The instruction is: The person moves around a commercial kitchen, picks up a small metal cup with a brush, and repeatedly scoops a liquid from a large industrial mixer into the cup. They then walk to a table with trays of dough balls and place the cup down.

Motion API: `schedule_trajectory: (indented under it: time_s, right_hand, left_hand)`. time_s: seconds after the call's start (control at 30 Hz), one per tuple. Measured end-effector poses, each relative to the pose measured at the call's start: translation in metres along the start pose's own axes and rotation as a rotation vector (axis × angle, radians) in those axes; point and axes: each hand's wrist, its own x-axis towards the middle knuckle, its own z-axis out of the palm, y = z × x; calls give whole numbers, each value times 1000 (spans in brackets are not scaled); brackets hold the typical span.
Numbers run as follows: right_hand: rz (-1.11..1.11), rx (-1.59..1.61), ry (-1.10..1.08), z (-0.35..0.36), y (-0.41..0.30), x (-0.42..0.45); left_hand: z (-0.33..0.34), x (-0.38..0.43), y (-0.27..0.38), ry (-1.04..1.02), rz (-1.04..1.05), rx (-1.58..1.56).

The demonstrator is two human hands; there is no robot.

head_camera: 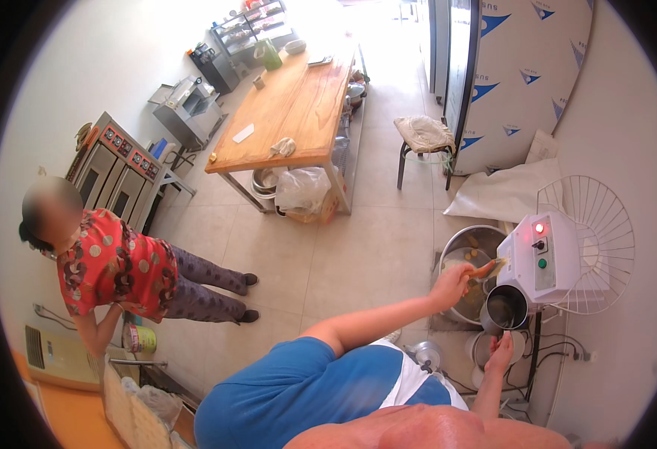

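Note:
My left hand point(452, 286) grips an orange-handled tool point(483, 270) above the large metal bowl point(446, 247) of a dough mixer; its pale tip is near the mixer's body, its exact kind unclear. My right hand point(499, 353) holds a deep metal pot point(491, 319) by its handle, tilted at the bowl's near edge, with some liquid visible inside. Yellow, rounded pieces lie in the bowl. The white mixer head point(556, 252) has a lit red lamp, a dark knob and a green button. Its wire guard point(615, 224) stands beside the head.
A person point(121, 264) in a red patterned top stands left, near an oven point(115, 179). A wooden-topped table point(283, 112) and a padded stool point(424, 134) stand ahead. A white sack point(508, 191) lies behind the bowl. Cables point(558, 342) and a metal kettle point(426, 354) are below my hands.

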Motion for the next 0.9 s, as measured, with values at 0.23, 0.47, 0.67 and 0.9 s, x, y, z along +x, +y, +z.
schedule_trajectory:
  time_s: [0.23, 0.47, 0.67, 0.9]
  right_hand:
    - [-7, -33, 0, 1, -1, 0]
    - [-20, -44, -13, 4, 2, 1]
    - [-25, -41, 32, 5, -7, -4]
    - [-44, -115, 36, 8, 0, 0]
  left_hand:
    - [-3, -1, 2, 14, -8, 37]
    - [-8, -3, -2, 47, 30, 34]
    - [-3, -1, 0, 40, 2, 23]
    - [-32, 6, -14, 76, -87, -56]
